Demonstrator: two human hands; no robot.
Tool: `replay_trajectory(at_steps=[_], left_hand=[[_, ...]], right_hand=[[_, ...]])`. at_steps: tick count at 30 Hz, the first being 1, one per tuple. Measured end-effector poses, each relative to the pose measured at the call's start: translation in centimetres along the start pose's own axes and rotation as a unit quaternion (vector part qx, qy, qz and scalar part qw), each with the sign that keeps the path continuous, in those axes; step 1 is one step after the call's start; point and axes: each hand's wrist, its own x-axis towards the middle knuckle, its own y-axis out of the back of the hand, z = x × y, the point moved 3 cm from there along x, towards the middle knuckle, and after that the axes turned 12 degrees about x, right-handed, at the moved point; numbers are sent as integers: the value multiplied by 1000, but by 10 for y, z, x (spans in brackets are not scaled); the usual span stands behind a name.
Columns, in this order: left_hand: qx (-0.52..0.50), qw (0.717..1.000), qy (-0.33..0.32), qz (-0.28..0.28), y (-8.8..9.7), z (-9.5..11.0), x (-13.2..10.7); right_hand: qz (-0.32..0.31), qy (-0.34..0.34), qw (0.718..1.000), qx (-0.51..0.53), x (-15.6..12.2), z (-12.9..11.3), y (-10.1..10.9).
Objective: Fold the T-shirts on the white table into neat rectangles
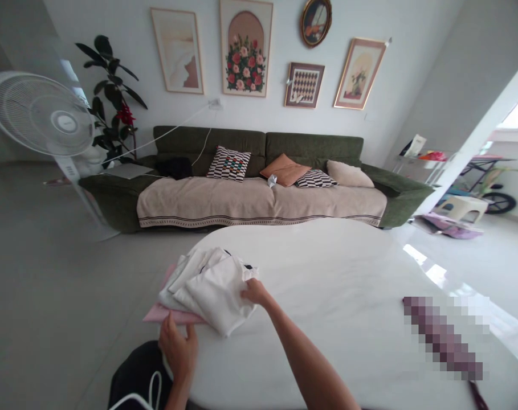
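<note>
A pile of folded white garments [218, 290] lies at the left end of the white table, with small dark parts along its far edge. Pink cloth [173, 315] sticks out from under the pile at the left and front. My right hand [253, 291] pinches the right side of the top white garment; its fingertips are partly hidden in the fabric. At the front left corner, my left hand [179, 341] has thumb and fingers apart, with the fingertips at the edge of the pink cloth. Whether they press on it is hard to tell.
The white table [327, 285] has a rounded edge. On its right side lies a long purple item [442, 336], blurred by pixelation. Beyond stands a green sofa [216, 139] with a beige cover and several cushions. A white fan [64, 122] stands at the left.
</note>
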Motion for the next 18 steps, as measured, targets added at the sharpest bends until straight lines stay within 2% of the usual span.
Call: replay_trajectory(at_steps=[3, 6, 7, 9, 10, 11, 12, 13, 14, 16, 18], left_hand=[[49, 998, -30, 0, -3, 4, 15], [77, 996, -35, -6, -3, 22, 17], [85, 996, -35, -4, -1, 29, 15], [104, 994, -39, -8, 1, 43, 13], [118, 992, -43, -20, 2, 49, 12], [136, 989, -49, -40, 1, 53, 11], [154, 984, -53, -66, 0, 56, 11], [172, 979, -55, -91, -2, 56, 12], [184, 975, -57, -112, -3, 56, 13], [190, 970, -60, -137, -6, 54, 17], [168, 975, -60, -134, -7, 60, 26]], right_hand=[[19, 82, 996, 22, 11, -60, 35], [105, 185, 976, 48, 5, -122, 100], [181, 252, 949, 61, -5, -137, 127], [311, 324, 892, 49, -31, -146, 172], [346, 330, 878, 30, -43, -141, 188], [348, 312, 884, 0, -54, -129, 196], [318, 282, 905, -34, -63, -113, 197], [261, 240, 933, -67, -70, -91, 191], [188, 196, 957, -99, -76, -67, 178], [57, 116, 983, -134, -89, -18, 142], [28, 78, 986, -142, -102, 21, 107]])
